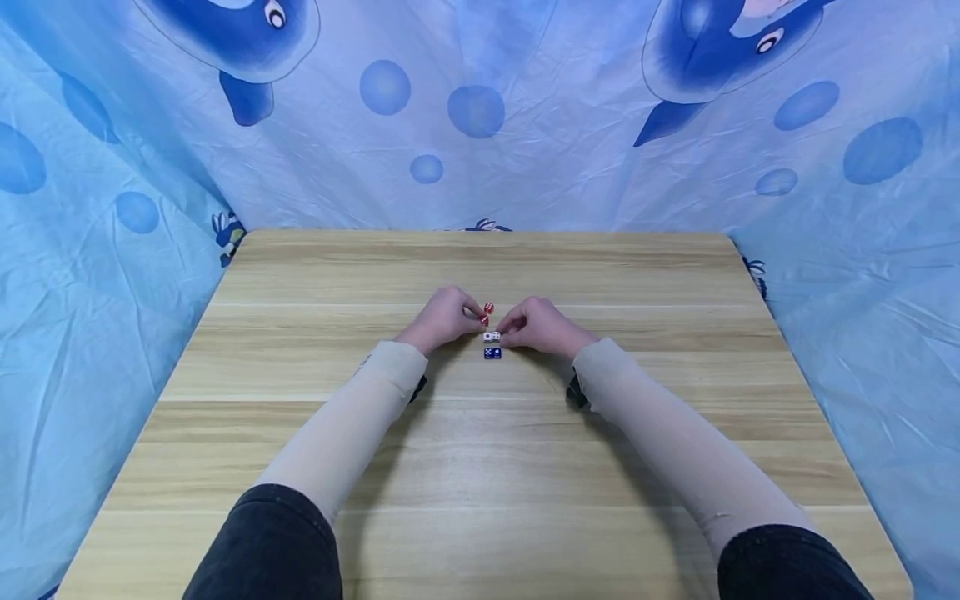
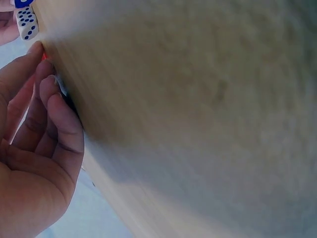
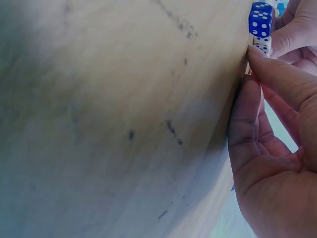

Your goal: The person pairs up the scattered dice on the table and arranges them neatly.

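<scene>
My left hand (image 1: 447, 317) holds a red die (image 1: 483, 320) with white pips between thumb and fingertips, low over the wooden table. In the left wrist view only a sliver of red shows at its fingertips. A second red die (image 1: 489, 308) lies just beyond it. Nearer to me, two white dice (image 1: 491, 337) sit side by side, then two blue dice (image 1: 492, 353) in a similar pair. My right hand (image 1: 542, 325) has bent fingers, its fingertips right at the right-hand white die. Its thumb partly covers a white die (image 3: 262, 43) in the right wrist view; I cannot tell whether it grips it.
The light wooden table (image 1: 480, 467) spreads around the dice on all sides. A blue curtain (image 1: 555, 167) with whale and bubble prints hangs behind its far edge and along both sides. Dark wrist bands (image 1: 576, 392) show under both cuffs.
</scene>
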`<state>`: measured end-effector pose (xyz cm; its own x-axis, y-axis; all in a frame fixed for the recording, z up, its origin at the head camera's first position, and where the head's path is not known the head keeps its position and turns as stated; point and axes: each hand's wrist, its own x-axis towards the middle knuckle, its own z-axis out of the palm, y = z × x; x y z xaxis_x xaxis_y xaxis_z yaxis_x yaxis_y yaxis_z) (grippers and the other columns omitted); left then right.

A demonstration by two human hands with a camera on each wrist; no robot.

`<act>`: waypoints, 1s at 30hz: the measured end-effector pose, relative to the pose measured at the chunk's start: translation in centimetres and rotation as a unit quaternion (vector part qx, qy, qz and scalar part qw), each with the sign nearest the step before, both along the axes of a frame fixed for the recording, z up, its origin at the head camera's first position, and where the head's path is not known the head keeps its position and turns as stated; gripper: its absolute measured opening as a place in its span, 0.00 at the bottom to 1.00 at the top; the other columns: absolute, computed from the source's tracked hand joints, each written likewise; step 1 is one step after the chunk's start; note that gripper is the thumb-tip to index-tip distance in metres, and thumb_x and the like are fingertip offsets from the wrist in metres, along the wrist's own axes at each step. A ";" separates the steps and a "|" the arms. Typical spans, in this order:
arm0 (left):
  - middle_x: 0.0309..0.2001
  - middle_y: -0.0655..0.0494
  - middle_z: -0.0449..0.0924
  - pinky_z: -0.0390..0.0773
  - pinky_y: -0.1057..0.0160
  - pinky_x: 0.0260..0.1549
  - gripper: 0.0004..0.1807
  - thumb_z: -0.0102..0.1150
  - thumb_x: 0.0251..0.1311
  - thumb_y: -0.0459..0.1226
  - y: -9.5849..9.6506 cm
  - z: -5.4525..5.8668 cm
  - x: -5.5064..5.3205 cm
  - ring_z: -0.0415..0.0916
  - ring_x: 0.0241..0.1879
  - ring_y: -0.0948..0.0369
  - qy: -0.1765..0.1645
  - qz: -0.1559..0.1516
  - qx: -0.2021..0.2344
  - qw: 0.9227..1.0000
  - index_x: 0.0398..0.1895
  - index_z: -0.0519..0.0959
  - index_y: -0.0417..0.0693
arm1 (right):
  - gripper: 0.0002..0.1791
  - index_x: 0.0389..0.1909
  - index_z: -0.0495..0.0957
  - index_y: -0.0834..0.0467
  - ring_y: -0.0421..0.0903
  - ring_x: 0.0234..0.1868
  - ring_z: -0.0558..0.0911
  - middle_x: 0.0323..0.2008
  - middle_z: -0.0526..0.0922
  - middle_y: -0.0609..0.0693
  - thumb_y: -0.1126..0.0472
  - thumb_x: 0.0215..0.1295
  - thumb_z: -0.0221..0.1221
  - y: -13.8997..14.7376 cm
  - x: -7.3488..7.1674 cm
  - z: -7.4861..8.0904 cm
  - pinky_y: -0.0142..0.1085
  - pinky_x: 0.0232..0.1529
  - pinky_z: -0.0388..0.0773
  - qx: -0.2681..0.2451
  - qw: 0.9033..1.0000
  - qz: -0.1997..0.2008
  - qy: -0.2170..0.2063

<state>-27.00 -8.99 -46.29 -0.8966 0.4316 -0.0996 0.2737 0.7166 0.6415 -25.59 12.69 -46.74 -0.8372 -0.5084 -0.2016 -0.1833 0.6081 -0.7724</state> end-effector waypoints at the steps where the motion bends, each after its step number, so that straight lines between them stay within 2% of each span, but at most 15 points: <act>1: 0.47 0.51 0.87 0.74 0.57 0.55 0.11 0.75 0.58 0.36 0.0 0.0 0.0 0.79 0.52 0.54 0.001 -0.001 0.001 1.000 0.43 0.89 0.43 | 0.08 0.41 0.89 0.57 0.46 0.29 0.79 0.28 0.85 0.48 0.64 0.61 0.72 0.0 0.0 0.0 0.36 0.32 0.75 -0.001 1.000 0.000 -0.001; 11: 0.43 0.52 0.88 0.75 0.59 0.51 0.08 0.74 0.59 0.35 0.0 -0.1 0.0 0.80 0.48 0.56 -0.004 0.003 -0.003 1.000 0.41 0.89 0.43 | 0.08 0.40 0.89 0.56 0.47 0.31 0.80 0.29 0.86 0.46 0.63 0.60 0.73 0.1 -0.1 0.0 0.38 0.34 0.76 -0.004 1.000 -0.002 0.001; 19: 0.44 0.52 0.87 0.75 0.58 0.53 0.07 0.73 0.59 0.35 0.1 -0.1 0.0 0.80 0.49 0.55 -0.001 0.005 -0.011 1.000 0.40 0.90 0.44 | 0.09 0.42 0.90 0.55 0.46 0.33 0.83 0.32 0.88 0.44 0.60 0.61 0.73 0.6 -0.2 -0.2 0.38 0.35 0.78 -0.017 1.000 -0.008 -0.003; 24: 0.44 0.52 0.87 0.75 0.58 0.52 0.07 0.74 0.59 0.35 0.2 -0.1 0.1 0.80 0.48 0.55 -0.001 0.007 -0.011 1.000 0.40 0.90 0.45 | 0.10 0.45 0.89 0.55 0.46 0.35 0.83 0.36 0.87 0.45 0.57 0.65 0.70 0.9 -0.8 0.0 0.40 0.37 0.80 -0.020 0.999 -0.049 -0.003; 30: 0.43 0.52 0.87 0.75 0.57 0.53 0.06 0.74 0.58 0.35 0.3 -0.3 0.0 0.80 0.48 0.55 -0.002 0.012 0.001 1.000 0.39 0.90 0.45 | 0.14 0.51 0.87 0.55 0.48 0.32 0.84 0.35 0.86 0.49 0.53 0.68 0.68 0.2 -1.8 0.3 0.42 0.37 0.81 -0.020 0.995 -0.095 0.003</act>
